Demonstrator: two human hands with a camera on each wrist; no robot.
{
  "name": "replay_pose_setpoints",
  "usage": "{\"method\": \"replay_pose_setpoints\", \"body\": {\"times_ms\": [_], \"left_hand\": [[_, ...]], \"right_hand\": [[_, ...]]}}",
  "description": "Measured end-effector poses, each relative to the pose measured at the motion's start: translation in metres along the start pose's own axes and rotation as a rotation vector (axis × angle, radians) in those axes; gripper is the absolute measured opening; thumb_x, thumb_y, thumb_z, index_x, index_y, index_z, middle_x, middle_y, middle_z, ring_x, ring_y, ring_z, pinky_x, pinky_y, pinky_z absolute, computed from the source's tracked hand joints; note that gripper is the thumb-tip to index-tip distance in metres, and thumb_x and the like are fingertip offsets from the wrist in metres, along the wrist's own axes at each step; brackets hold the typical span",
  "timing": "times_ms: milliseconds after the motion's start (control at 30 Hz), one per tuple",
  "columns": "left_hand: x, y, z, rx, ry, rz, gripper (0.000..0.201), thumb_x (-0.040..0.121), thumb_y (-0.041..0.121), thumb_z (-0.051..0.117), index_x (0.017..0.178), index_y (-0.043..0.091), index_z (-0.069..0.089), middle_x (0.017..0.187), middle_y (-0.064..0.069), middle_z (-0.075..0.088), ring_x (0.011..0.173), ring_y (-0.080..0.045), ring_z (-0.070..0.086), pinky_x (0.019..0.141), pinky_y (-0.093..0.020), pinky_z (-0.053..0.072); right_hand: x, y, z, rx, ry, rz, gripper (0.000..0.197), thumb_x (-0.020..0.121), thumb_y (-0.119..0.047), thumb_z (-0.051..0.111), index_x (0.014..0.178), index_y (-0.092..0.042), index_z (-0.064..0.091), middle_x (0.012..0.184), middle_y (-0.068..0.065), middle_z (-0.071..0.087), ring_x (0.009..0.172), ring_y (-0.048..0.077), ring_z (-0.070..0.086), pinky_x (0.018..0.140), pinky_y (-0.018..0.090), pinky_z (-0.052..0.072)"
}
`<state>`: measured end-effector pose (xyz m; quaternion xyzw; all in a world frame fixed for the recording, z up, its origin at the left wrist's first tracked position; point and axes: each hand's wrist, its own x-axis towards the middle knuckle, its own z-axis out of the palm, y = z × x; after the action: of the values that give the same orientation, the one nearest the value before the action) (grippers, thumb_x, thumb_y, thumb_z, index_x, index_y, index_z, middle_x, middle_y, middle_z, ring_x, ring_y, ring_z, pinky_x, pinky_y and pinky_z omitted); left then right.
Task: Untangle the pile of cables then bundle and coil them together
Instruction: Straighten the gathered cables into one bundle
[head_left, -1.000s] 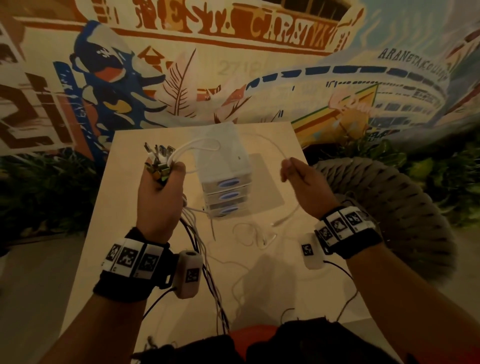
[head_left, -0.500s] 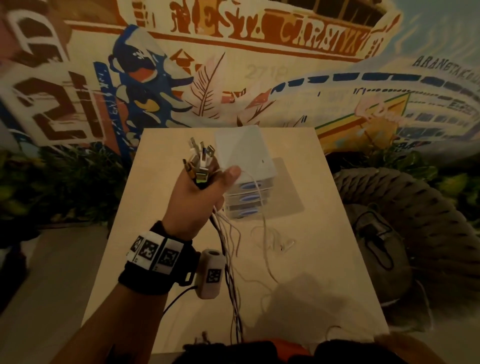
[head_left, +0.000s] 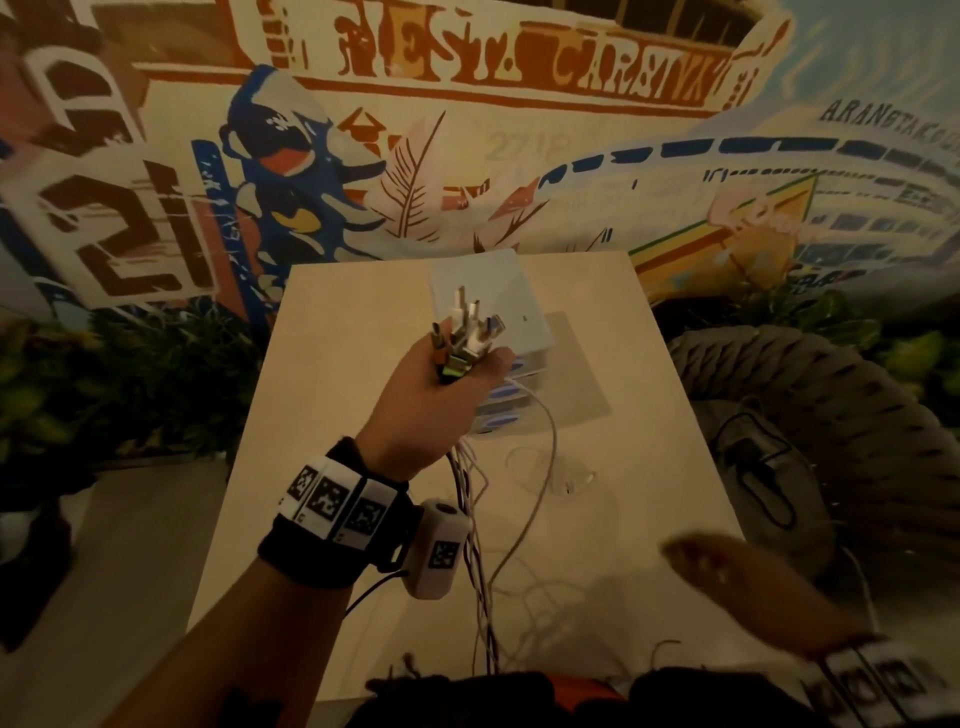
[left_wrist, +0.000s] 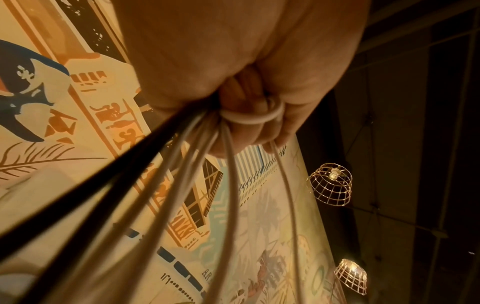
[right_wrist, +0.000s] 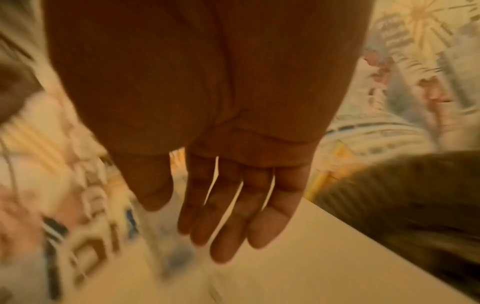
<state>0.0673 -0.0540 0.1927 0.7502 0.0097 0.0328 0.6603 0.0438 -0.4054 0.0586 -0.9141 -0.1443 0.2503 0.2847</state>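
Right hand (head_left: 748, 592) has released its cable, fingers now straight, empty. Left hand (head_left: 431, 410) grips cables (head_left: 478, 561) hanging below; coiling pending.

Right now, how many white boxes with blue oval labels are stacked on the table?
3, in one stack at the beige table's far middle: top white box, middle box, bottom box. The left hand holding the cable plugs covers part of them, so more may be hidden.

A painted mural (head_left: 467, 156) is spread across the wall behind the pale counter (head_left: 353, 415); wire-caged lamps (left_wrist: 329, 185) are hung at the right.
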Motion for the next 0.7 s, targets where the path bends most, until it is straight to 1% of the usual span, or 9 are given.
{"method": "replay_pose_setpoints", "body": {"times_ms": [100,133,167,200,300,400,500,567,700], "left_hand": [[-0.007,0.006,0.011,-0.027,-0.094,0.037,0.015,0.104,0.003,0.048,0.108,-0.012,0.046,0.082,0.007,0.025,0.094,-0.008,0.041,0.05,-0.036,0.043],[-0.006,0.003,0.014,-0.008,-0.106,0.06,0.016,0.104,0.005,0.049,0.11,-0.01,0.049,0.091,0.001,0.051,0.094,-0.01,0.047,0.052,-0.04,0.041],[-0.005,0.001,0.016,0.011,-0.115,0.083,0.013,0.103,0.008,0.05,0.109,-0.002,0.055,0.078,0.028,0.023,0.074,0.002,0.019,0.051,-0.04,0.038],[-0.005,-0.003,0.017,0.021,-0.115,0.091,0.009,0.103,0.011,0.052,0.105,0.01,0.061,0.052,0.02,0.039,0.049,0.004,0.045,0.049,-0.032,0.038],[0.001,-0.012,0.017,-0.013,0.031,0.036,0.011,0.101,0.025,0.058,0.093,0.024,0.065,0.053,0.009,0.052,0.049,-0.014,0.045,0.056,-0.035,0.041],[0.01,-0.023,0.004,-0.064,0.296,-0.048,0.039,0.101,0.032,0.059,0.106,-0.006,0.056,0.052,0.0,0.053,0.049,-0.024,0.043,0.057,-0.038,0.042],[0.016,-0.02,-0.012,-0.342,0.353,-0.073,0.021,0.103,0.024,0.055,0.086,0.013,0.05,0.05,0.01,0.033,0.041,-0.008,0.029,0.046,-0.025,0.03],[0.016,-0.016,-0.012,-0.451,0.31,-0.08,0.03,0.104,0.02,0.052,0.077,0.022,0.04,0.052,0.008,0.027,0.042,-0.008,0.024,0.043,-0.023,0.027],[0.01,-0.012,0.009,-0.461,0.165,-0.055,0.034,0.104,0.018,0.053,0.072,0.023,0.042,0.053,0.005,0.022,0.044,-0.013,0.018,0.045,-0.025,0.023]], "right_hand": [[0.032,-0.106,-0.038,0.178,0.145,-0.215,0.032,0.092,-0.06,0.049,0.119,-0.049,0.063,0.112,-0.021,0.067,0.103,0.002,0.064,0.089,0.03,0.054],[0.041,-0.133,-0.046,0.179,0.154,-0.327,0.031,0.095,-0.057,0.047,0.12,-0.046,0.062,0.111,-0.019,0.067,0.103,0.002,0.064,0.088,0.025,0.053],[0.05,-0.157,-0.052,0.181,0.131,-0.399,0.029,0.098,-0.056,0.042,0.117,-0.045,0.061,0.105,-0.019,0.068,0.099,0.0,0.065,0.084,0.018,0.051],[0.057,-0.176,-0.052,0.158,0.105,-0.455,0.025,0.1,-0.054,0.038,0.11,-0.044,0.059,0.095,-0.019,0.067,0.092,-0.002,0.064,0.078,0.014,0.048],[0.068,-0.204,-0.047,0.172,0.14,-0.537,0.026,0.106,-0.043,0.032,0.088,-0.043,0.051,0.073,-0.023,0.057,0.071,-0.003,0.055,0.066,0.014,0.038],[0.069,-0.187,-0.041,0.172,0.167,-0.564,0.032,0.107,-0.046,0.033,0.079,-0.044,0.047,0.073,-0.025,0.055,0.069,0.001,0.054,0.065,0.014,0.037],[0.063,-0.145,-0.025,0.096,0.089,-0.524,0.036,0.102,-0.059,0.033,0.078,-0.038,0.05,0.075,-0.012,0.057,0.069,0.007,0.056,0.065,0.021,0.045],[0.058,-0.122,-0.009,0.094,-0.015,-0.452,0.039,0.102,-0.058,0.035,0.076,-0.034,0.052,0.071,-0.008,0.058,0.066,0.008,0.056,0.067,0.027,0.048],[0.053,-0.096,0.024,0.152,-0.238,-0.31,0.025,0.104,-0.024,0.052,0.092,-0.027,0.074,0.087,-0.008,0.075,0.078,0.005,0.069,0.08,0.028,0.057]]}}
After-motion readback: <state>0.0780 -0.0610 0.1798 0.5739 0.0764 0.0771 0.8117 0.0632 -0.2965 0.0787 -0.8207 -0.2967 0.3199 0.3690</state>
